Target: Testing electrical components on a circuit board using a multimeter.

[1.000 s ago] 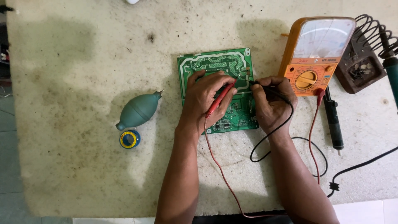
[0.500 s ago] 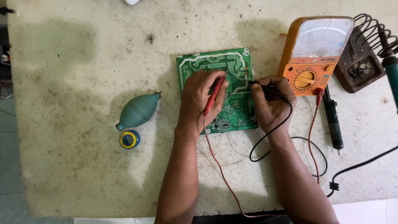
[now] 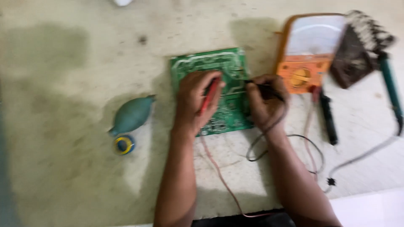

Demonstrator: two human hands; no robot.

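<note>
On the pale, stained table (image 3: 63,84), a green circuit board (image 3: 229,67) lies flat with both hands down on top of it. The left hand (image 3: 195,101) is closed around a red test probe (image 3: 209,96), pinching it like a pen with the tip slanting up onto the board. The right hand (image 3: 265,98) is curled tight on a black test probe (image 3: 263,86), its point reaching left onto the board's right-hand side. The frame is smeared, so the exact spots the tips touch can't be made out.

Probing like this looks best done with the heels of both hands braced on the board or table, each tip pressed squarely on one solder point and held steady, and never letting a tip bridge two neighbouring joints. Slack in the red lead (image 3: 223,176) and black lead (image 3: 269,143) helps, so neither tugs a tip off its mark.

The board sits directly beneath the hands, its upper half showing above the knuckles, its lower edge between the wrists. Just right of the right hand stands the orange analogue meter (image 3: 305,63), close enough for a glance. A teal blower bulb (image 3: 131,115) and a small yellow-and-blue roll (image 3: 124,145) lie well apart to the left.
</note>
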